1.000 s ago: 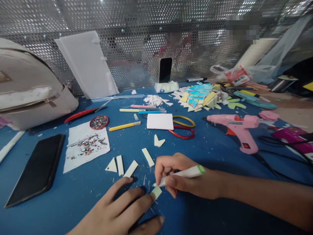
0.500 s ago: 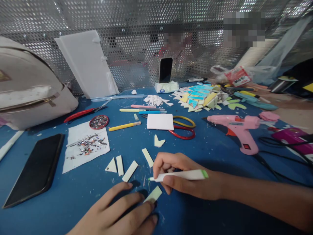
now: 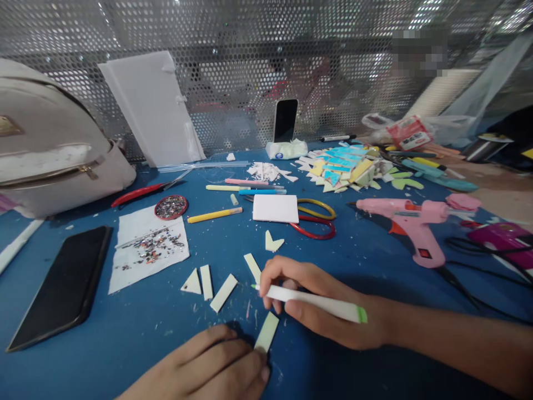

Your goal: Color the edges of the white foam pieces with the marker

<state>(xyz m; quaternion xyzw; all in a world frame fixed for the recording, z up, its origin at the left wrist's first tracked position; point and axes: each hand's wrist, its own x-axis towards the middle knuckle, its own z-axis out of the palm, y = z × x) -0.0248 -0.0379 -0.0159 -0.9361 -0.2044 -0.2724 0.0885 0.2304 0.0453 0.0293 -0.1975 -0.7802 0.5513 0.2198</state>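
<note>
My right hand (image 3: 335, 288) is closed around a white marker (image 3: 318, 303) with a green tip, which points left above the table. Under the fingertips of my left hand (image 3: 216, 361) is the lower end of a pale green strip (image 3: 267, 329), and the fingers are drawn together on it. More cut pieces lie just beyond: a strip (image 3: 224, 293), a narrower strip (image 3: 206, 282), a small triangle (image 3: 191, 282) and a strip (image 3: 251, 268) partly behind my right hand. A V-shaped piece (image 3: 273, 242) rests farther back.
A pink glue gun (image 3: 416, 222) with its cable lies at right. Scissors (image 3: 320, 226) sit partly beneath a white card (image 3: 275, 208). Behind are a heap of coloured scraps (image 3: 345, 166) and several pens. At left are a phone (image 3: 60, 286), a paper with beads (image 3: 133, 266) and a backpack (image 3: 62, 144).
The marker's tip has lifted and tilted up, away from the strip. My left fingers have drawn closer together, and the strip has turned to stand more steeply. The view has shifted slightly.
</note>
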